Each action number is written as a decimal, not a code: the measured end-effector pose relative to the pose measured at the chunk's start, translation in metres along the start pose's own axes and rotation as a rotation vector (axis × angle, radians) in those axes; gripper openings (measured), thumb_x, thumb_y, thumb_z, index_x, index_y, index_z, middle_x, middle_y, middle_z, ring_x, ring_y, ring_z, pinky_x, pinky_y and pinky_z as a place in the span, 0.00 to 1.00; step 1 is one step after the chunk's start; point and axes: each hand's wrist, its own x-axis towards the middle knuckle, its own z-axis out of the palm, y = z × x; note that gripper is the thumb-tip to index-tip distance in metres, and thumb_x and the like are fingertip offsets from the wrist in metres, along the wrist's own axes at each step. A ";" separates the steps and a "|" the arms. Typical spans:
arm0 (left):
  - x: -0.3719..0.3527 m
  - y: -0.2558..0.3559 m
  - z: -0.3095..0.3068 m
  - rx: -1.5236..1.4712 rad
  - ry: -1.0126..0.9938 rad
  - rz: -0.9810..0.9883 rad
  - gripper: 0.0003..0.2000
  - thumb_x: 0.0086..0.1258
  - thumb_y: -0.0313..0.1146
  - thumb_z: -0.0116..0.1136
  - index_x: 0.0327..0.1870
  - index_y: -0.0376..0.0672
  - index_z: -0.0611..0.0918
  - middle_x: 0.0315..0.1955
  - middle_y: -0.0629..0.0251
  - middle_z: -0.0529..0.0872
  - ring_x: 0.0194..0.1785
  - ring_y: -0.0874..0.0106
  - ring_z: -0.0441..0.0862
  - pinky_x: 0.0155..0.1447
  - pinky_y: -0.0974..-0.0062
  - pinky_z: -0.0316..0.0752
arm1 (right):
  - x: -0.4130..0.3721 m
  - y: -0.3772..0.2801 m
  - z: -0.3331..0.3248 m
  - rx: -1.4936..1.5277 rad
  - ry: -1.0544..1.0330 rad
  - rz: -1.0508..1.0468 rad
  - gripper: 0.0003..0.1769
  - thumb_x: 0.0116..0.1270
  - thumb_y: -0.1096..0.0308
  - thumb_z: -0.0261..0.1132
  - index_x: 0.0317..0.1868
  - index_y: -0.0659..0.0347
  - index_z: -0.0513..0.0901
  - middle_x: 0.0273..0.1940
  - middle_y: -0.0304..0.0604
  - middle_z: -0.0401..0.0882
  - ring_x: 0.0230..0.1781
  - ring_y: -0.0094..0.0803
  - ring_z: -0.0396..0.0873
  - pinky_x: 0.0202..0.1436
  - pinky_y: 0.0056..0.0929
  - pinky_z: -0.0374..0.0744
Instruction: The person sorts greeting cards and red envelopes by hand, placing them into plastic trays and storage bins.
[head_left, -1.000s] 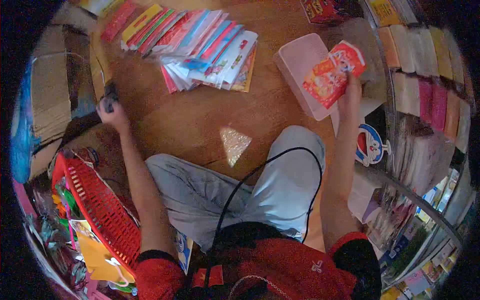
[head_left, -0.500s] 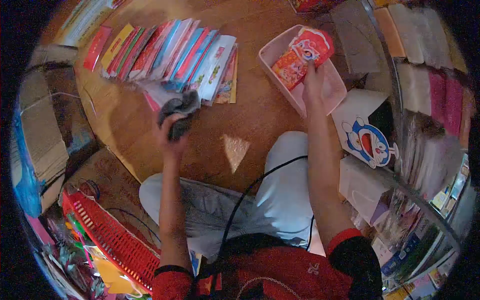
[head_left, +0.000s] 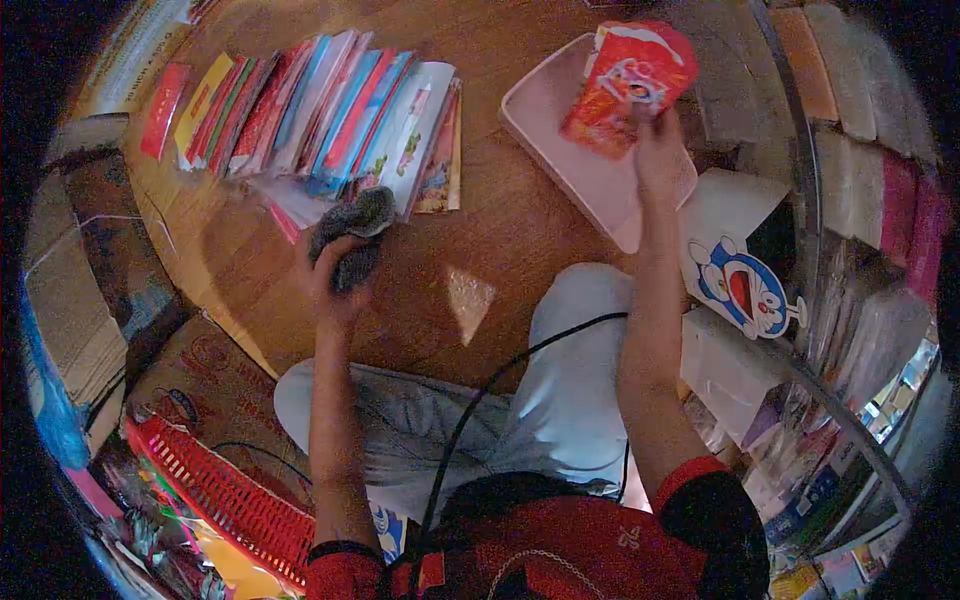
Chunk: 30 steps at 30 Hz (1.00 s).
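My left hand (head_left: 335, 275) is closed round a dark grey cloth (head_left: 355, 235), just below a fanned row of coloured envelopes (head_left: 310, 110) on the wooden floor. Clear plastic (head_left: 290, 195) lies at the row's lower edge, near the cloth. On the right, my right hand (head_left: 658, 155) grips a red printed packet (head_left: 630, 90) by its lower edge. The packet is over a pink plastic bin (head_left: 560, 130), tilted and partly hidden by the packet and my forearm.
A small clear plastic triangle (head_left: 468, 303) lies on the floor before my legs. A red basket (head_left: 225, 495) stands at lower left. Cardboard (head_left: 80, 290) is at far left. At right are a blue-and-white cartoon cutout (head_left: 748, 288) and stacked packs. A black cable crosses my lap.
My right hand has lifted the red packet up and to the right. The pink bin now shows more of its inside surface. My left hand and the cloth have shifted slightly down and left.
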 end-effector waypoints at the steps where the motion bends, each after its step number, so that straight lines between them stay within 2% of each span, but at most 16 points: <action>1: -0.001 0.001 0.001 0.023 0.013 0.012 0.15 0.46 0.36 0.63 0.36 0.42 0.81 0.39 0.52 0.78 0.43 0.54 0.76 0.50 0.62 0.69 | 0.006 -0.007 -0.014 -0.034 -0.013 -0.048 0.20 0.67 0.66 0.56 0.57 0.66 0.67 0.50 0.43 0.73 0.47 0.29 0.73 0.52 0.30 0.71; 3: 0.002 0.005 -0.002 -0.009 0.000 -0.008 0.15 0.45 0.35 0.63 0.36 0.42 0.81 0.39 0.52 0.78 0.44 0.54 0.76 0.49 0.62 0.70 | 0.012 -0.014 -0.027 -0.070 -0.029 -0.094 0.22 0.67 0.65 0.57 0.58 0.65 0.67 0.50 0.43 0.73 0.47 0.29 0.73 0.52 0.29 0.71; 5: 0.003 0.005 -0.003 -0.042 -0.011 -0.022 0.15 0.44 0.34 0.64 0.36 0.42 0.81 0.39 0.52 0.77 0.44 0.54 0.76 0.49 0.63 0.70 | 0.016 -0.016 -0.031 0.254 -0.197 -0.052 0.24 0.68 0.63 0.56 0.61 0.64 0.64 0.51 0.42 0.72 0.49 0.28 0.71 0.55 0.28 0.69; 6: 0.004 0.004 -0.003 -0.029 0.001 0.007 0.15 0.44 0.33 0.64 0.36 0.42 0.81 0.39 0.52 0.77 0.43 0.54 0.76 0.48 0.63 0.70 | 0.020 -0.010 -0.030 0.254 -0.196 -0.052 0.24 0.68 0.63 0.56 0.61 0.64 0.64 0.51 0.42 0.72 0.49 0.28 0.71 0.55 0.28 0.69; 8: 0.004 0.003 -0.003 -0.017 0.011 0.036 0.15 0.43 0.33 0.64 0.36 0.43 0.81 0.39 0.52 0.78 0.43 0.54 0.76 0.48 0.63 0.71 | 0.032 0.007 -0.025 0.056 -0.282 0.104 0.27 0.69 0.61 0.54 0.64 0.63 0.62 0.55 0.43 0.70 0.53 0.29 0.69 0.58 0.28 0.67; 9: 0.005 0.004 -0.003 0.001 0.024 0.046 0.15 0.44 0.33 0.64 0.36 0.43 0.81 0.39 0.52 0.78 0.43 0.54 0.76 0.48 0.63 0.71 | 0.035 0.007 -0.025 0.057 -0.282 0.105 0.27 0.69 0.61 0.54 0.64 0.63 0.62 0.55 0.43 0.70 0.53 0.29 0.69 0.58 0.28 0.67; 11: 0.004 0.005 -0.004 0.020 0.038 0.053 0.15 0.44 0.33 0.64 0.35 0.42 0.81 0.39 0.52 0.78 0.43 0.54 0.77 0.47 0.64 0.71 | 0.044 0.006 -0.026 -0.200 -0.484 -0.040 0.28 0.69 0.60 0.53 0.65 0.61 0.60 0.59 0.45 0.67 0.58 0.31 0.66 0.61 0.29 0.65; 12: 0.003 0.006 -0.004 0.038 0.045 0.030 0.15 0.44 0.33 0.64 0.35 0.43 0.81 0.38 0.52 0.78 0.43 0.54 0.77 0.47 0.64 0.71 | 0.051 0.014 -0.025 -0.201 -0.486 -0.040 0.28 0.69 0.60 0.53 0.65 0.61 0.60 0.59 0.45 0.67 0.58 0.31 0.66 0.61 0.29 0.65; 14: 0.003 0.006 -0.004 0.054 0.055 0.010 0.15 0.44 0.33 0.64 0.35 0.43 0.81 0.38 0.52 0.78 0.43 0.54 0.77 0.48 0.64 0.71 | 0.065 0.031 -0.023 -0.224 -0.625 -0.186 0.28 0.69 0.59 0.53 0.66 0.60 0.59 0.61 0.49 0.65 0.61 0.35 0.64 0.62 0.32 0.63; 18: 0.008 0.007 -0.002 0.023 0.024 0.049 0.14 0.44 0.33 0.64 0.35 0.43 0.81 0.36 0.52 0.78 0.42 0.53 0.77 0.47 0.64 0.72 | 0.036 -0.012 -0.017 -0.364 -0.600 -0.284 0.29 0.69 0.59 0.53 0.65 0.62 0.59 0.60 0.53 0.66 0.61 0.40 0.65 0.62 0.34 0.64; 21: 0.008 0.008 -0.002 0.024 0.024 0.045 0.14 0.45 0.35 0.64 0.34 0.43 0.81 0.36 0.52 0.78 0.41 0.53 0.77 0.46 0.64 0.72 | 0.019 -0.025 -0.001 -0.579 -0.538 -0.433 0.36 0.64 0.52 0.58 0.67 0.61 0.56 0.60 0.55 0.64 0.61 0.47 0.64 0.62 0.38 0.64; 23: 0.006 0.006 -0.002 0.040 0.016 0.052 0.14 0.45 0.35 0.64 0.34 0.42 0.81 0.36 0.52 0.78 0.41 0.54 0.77 0.45 0.64 0.72 | 0.004 0.000 0.015 -0.689 -0.252 -0.442 0.47 0.55 0.44 0.63 0.68 0.59 0.54 0.62 0.57 0.61 0.61 0.53 0.63 0.63 0.44 0.62; 24: 0.004 0.004 -0.002 0.017 0.026 0.031 0.14 0.45 0.35 0.64 0.34 0.43 0.81 0.36 0.52 0.78 0.41 0.54 0.77 0.45 0.64 0.72 | -0.001 0.005 0.019 -0.689 -0.254 -0.441 0.47 0.55 0.44 0.63 0.68 0.59 0.54 0.62 0.57 0.61 0.61 0.53 0.63 0.63 0.44 0.62; 26: 0.001 0.004 -0.002 -0.008 0.031 0.008 0.14 0.45 0.34 0.64 0.34 0.43 0.81 0.36 0.52 0.78 0.41 0.54 0.77 0.45 0.64 0.72 | -0.009 0.014 0.020 -0.849 -0.284 -0.443 0.54 0.48 0.38 0.65 0.68 0.59 0.53 0.63 0.57 0.59 0.62 0.54 0.61 0.64 0.48 0.59; 30: 0.005 0.008 -0.001 0.009 0.032 0.024 0.14 0.45 0.36 0.64 0.34 0.43 0.81 0.36 0.52 0.78 0.41 0.54 0.77 0.45 0.64 0.72 | -0.004 0.011 0.017 -0.728 -0.297 -0.387 0.51 0.50 0.40 0.65 0.67 0.61 0.56 0.62 0.58 0.60 0.62 0.54 0.60 0.65 0.49 0.57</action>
